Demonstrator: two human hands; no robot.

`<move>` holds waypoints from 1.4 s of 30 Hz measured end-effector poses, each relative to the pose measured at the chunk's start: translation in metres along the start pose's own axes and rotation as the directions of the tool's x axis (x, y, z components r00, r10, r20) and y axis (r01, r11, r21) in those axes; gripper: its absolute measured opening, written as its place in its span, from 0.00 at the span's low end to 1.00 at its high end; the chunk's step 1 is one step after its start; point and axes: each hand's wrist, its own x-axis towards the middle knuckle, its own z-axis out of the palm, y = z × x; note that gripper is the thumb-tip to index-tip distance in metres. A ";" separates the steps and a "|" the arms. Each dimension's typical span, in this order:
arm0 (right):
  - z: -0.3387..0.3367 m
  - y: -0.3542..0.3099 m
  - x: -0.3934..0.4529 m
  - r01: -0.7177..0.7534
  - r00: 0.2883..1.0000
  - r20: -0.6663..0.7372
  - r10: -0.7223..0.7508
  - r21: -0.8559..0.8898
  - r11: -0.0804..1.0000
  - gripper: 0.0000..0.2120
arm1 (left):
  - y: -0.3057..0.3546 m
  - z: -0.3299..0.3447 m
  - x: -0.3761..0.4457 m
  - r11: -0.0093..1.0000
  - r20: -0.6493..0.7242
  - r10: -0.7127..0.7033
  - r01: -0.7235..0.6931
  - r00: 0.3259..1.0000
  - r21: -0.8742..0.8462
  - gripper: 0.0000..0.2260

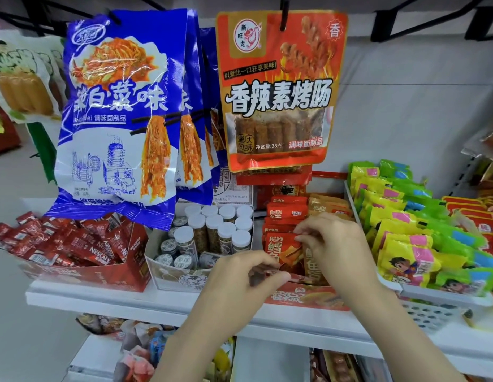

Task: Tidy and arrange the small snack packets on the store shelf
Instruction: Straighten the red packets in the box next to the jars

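Two hands work the front of a red display box (308, 297) of small snack packets (285, 213) on a white store shelf (135, 301). My right hand (333, 244) has its fingers (304, 238) curled onto the top edge of the front red packet (282, 248), pinching it where it stands upright in the row; the other red and tan packets stand just behind those fingers, filed toward the back of the box. My left hand (240, 279) sits lower, at the box's front lip, fingers bent and pinched together on something thin that I cannot make out. Left of that hand stands a carton of white-capped jars (212, 230), and further left an open red box of Nescafe sachets (74, 244). Right of my right hand, yellow and green packets (405, 230) lie shingled in a white basket (432, 312). Above the fingers hang large blue bags (121, 111) and an orange-red bag (278, 89) on black hooks.
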 end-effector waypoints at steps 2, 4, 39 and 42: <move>0.000 0.001 0.000 0.013 1.000 -0.006 -0.013 0.004 1.000 0.05 | 0.000 0.000 -0.001 1.000 0.001 0.008 -0.008 1.000 0.025 0.09; -0.003 0.001 0.001 0.005 0.999 -0.040 -0.005 -0.003 1.000 0.06 | 0.001 0.001 -0.001 0.999 0.004 0.014 -0.014 1.000 0.041 0.09; -0.074 -0.013 0.014 -0.142 0.941 -0.082 0.327 0.783 0.605 0.08 | 0.039 -0.020 -0.010 0.678 0.124 -0.154 0.196 0.980 -0.708 0.15; -0.073 -0.012 0.015 -0.133 0.938 -0.082 0.336 0.811 0.570 0.08 | 0.044 -0.016 -0.013 0.605 0.156 -0.121 0.197 0.980 -0.771 0.14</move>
